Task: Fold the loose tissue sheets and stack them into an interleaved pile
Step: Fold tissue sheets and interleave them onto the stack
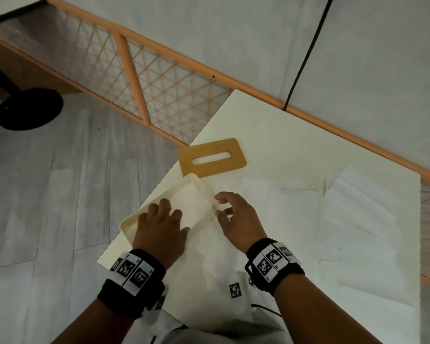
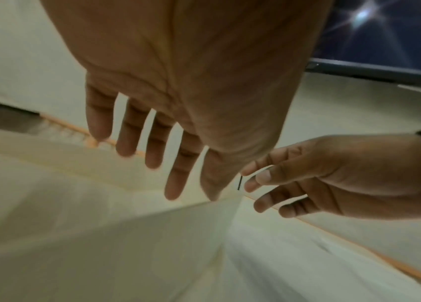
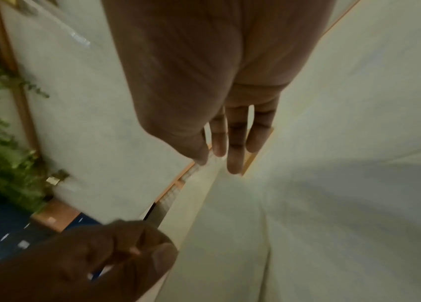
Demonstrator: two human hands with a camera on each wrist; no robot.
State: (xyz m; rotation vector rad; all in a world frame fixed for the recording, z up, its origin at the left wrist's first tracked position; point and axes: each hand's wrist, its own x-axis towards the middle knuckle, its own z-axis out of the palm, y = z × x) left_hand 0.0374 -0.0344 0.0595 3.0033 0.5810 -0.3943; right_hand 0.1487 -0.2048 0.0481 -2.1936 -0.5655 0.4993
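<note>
Two hands over soft tissue at the desk's left edge

Head view: left hand (image 1: pixel 159 227) lies spread on the one cream box (image 1: pixel 164 207); right hand (image 1: pixel 236 217), fingers loosely curled, hovers over a crumpled tissue sheet (image 1: pixel 209 244). Several flat sheets (image 1: pixel 358 219) lie toward the right edge; I cannot count them. One wooden lid (image 1: pixel 212 157) lies behind. Wrist views: both hands hold nothing. Tissue seems light and tears easily; take corners.

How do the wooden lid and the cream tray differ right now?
The lid is tan wood with a slot; the tray is plain cream with raised walls. The lid lies flat and untouched; the tray sits under the left hand and overhangs the table edge. Both are rounded rectangles.
</note>
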